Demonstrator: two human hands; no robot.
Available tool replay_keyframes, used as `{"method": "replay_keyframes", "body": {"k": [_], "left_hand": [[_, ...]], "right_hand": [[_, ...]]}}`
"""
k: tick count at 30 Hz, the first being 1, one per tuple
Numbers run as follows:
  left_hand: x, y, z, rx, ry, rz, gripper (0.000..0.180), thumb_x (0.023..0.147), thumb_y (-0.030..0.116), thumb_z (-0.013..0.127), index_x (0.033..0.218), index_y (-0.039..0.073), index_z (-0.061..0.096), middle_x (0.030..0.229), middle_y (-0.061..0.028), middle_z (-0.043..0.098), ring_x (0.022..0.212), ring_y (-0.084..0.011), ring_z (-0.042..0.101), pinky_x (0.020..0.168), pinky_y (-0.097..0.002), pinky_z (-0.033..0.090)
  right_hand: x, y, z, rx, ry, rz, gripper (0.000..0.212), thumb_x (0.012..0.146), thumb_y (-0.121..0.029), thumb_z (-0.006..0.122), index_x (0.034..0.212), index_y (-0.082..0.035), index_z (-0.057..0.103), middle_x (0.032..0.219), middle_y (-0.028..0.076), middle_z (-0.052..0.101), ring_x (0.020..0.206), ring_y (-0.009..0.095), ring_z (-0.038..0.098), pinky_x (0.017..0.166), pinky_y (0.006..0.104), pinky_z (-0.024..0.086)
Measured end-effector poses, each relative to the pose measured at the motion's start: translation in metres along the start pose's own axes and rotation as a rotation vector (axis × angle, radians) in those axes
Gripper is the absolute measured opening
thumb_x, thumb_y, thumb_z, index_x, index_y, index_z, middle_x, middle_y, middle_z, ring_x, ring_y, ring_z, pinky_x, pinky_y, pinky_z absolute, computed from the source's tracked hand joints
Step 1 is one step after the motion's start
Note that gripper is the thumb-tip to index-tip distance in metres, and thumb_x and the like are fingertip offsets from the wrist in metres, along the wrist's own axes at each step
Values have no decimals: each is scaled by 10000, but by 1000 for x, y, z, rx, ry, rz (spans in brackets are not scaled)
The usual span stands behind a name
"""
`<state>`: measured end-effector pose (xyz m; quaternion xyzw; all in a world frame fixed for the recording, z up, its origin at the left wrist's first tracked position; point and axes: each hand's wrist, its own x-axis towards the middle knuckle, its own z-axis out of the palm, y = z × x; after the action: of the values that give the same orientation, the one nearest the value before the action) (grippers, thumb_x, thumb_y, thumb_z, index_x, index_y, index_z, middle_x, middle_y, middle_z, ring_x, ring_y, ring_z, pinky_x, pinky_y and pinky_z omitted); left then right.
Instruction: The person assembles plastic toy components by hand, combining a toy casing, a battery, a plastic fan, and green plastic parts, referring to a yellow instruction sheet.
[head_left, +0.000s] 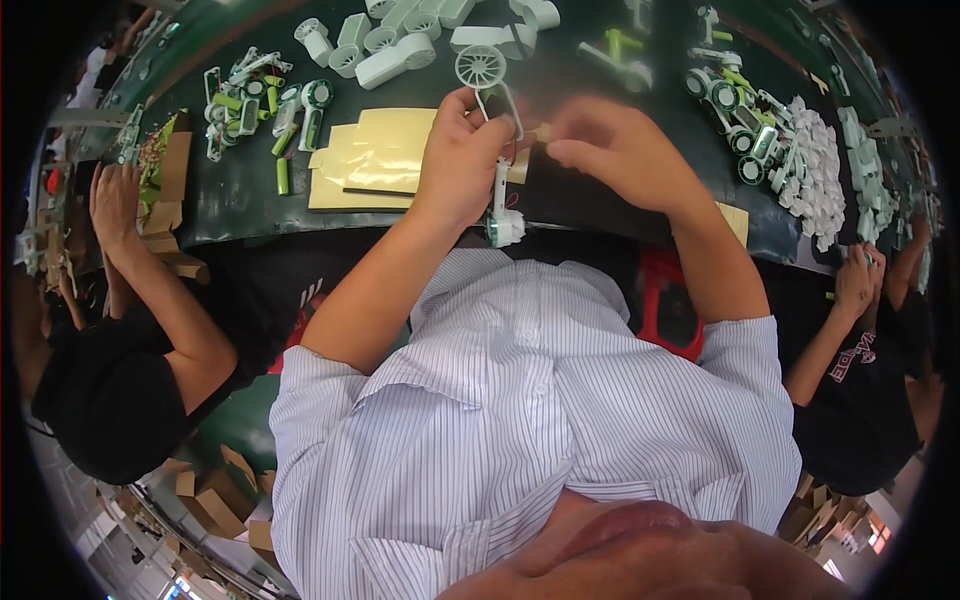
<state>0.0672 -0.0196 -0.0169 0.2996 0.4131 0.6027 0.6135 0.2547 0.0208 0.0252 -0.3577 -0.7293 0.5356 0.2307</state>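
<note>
My left hand [462, 160] is closed around the pale open frame of a handheld fan [481, 67], whose round grille points away from me. A white inner part with a small round end [505, 222] hangs below my fingers by the table's near edge; thin red wires show beside it. To its right, my right hand [615, 145] is smeared by motion, thumb and fingertips toward the fan. A small tan piece [543, 132] shows between the hands; I cannot tell whether the right fingers hold it. Shiny yellow sheets [385, 160] lie under and beside my left hand.
Pale fan housings [396, 62] are heaped at the far middle. Fan innards with green cylindrical cells [240, 105] lie left; more assemblies [738, 115] and a pile of white parts [808, 170] lie right. Co-workers' arms [165, 290] [835, 310] flank me. A cardboard box [172, 175] stands left.
</note>
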Motion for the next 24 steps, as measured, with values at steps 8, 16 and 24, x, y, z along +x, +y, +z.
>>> {"method": "replay_keyframes", "body": {"k": [8,16,24], "left_hand": [[-8,33,10,-70,-85,25,425,912,97,428,1311,-46,398,1139,-211,584,1086,-351,609,920,-401,529],[-32,54,21,33,-76,139,355,955,80,430,1297,-11,398,1185,-223,585,1068,-349,627,891,-385,540],[-33,78,6,-189,-233,69,434,911,24,464,1336,-11,385,1315,-239,510,1241,-391,501,997,-435,468]], "right_hand": [[-55,29,55,1239,-604,578,624,1023,-485,307,1250,59,513,1078,202,648,776,188,672,631,272,562],[-30,18,96,1803,-333,359,482,1013,-333,461,1356,-1,395,1172,157,577,872,164,613,668,233,541],[0,13,91,1793,-234,90,349,998,-265,505,1236,-10,504,1111,127,593,969,203,629,715,244,578]]}}
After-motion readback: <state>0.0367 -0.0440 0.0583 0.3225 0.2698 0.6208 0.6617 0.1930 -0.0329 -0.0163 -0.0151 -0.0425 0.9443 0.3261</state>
